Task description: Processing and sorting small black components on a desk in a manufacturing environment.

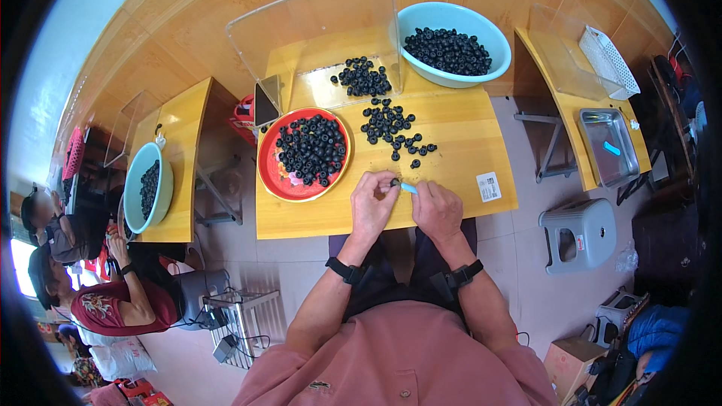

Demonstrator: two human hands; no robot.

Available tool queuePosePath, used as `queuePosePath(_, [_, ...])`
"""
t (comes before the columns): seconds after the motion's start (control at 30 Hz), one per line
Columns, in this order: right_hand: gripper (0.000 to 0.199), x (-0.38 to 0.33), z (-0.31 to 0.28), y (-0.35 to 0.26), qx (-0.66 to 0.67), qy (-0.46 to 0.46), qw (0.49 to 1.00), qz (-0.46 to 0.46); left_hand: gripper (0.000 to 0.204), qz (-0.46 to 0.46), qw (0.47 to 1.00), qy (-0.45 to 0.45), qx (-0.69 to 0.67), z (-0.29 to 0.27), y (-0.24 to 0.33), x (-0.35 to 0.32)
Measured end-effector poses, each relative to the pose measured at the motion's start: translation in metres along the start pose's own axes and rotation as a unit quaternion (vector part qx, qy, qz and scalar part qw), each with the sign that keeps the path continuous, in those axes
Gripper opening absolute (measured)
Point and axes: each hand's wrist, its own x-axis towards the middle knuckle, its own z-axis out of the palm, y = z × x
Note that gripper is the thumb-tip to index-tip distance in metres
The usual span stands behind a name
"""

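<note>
Near the front edge of the wooden table [459,143], my left hand [372,201] pinches a small black round part [395,182] between thumb and fingertips. My right hand [438,209] is closed on a slim light-blue tool [408,188], whose end meets the part; its working tip is too small to make out. Just beyond my hands, loose black round parts [387,122], some showing a hole, lie scattered. To the left is a red round tray [265,162] heaped with such parts. More are piled inside a transparent plastic bin [312,22] lying on its side.
A light-blue basin [421,68] of black parts stands at the far right corner. A dark phone-like slab [266,103] leans by the bin. Side tables hold another basin [167,188] and a metal tray [635,162]. A grey stool [583,237] stands right; a co-worker [124,297] sits left.
</note>
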Motion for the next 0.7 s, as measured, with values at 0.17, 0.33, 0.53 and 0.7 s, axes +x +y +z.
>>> queuePosePath(0.17, [0.02, 0.0, 0.0, 0.0, -0.004, -0.005, 1.0, 0.0, 0.022, -0.01, 1.0, -0.007, 0.01, -0.001, 0.003, 0.0])
queuePosePath(0.33, [0.018, 0.001, 0.0, 0.0, -0.005, -0.006, 1.0, 0.002, 0.022, -0.017, 1.0, -0.008, -0.016, 0.0, 0.002, 0.0])
queuePosePath(0.53, [0.018, 0.002, 0.004, 0.0, -0.012, -0.012, 0.999, 0.042, 0.022, -0.054, 0.992, 0.0, -0.112, 0.002, -0.009, -0.002])
queuePosePath(0.7, [0.016, 0.003, 0.007, 0.002, -0.009, -0.011, 0.999, 0.043, 0.019, -0.011, 0.995, 0.023, -0.098, -0.004, -0.007, -0.001])
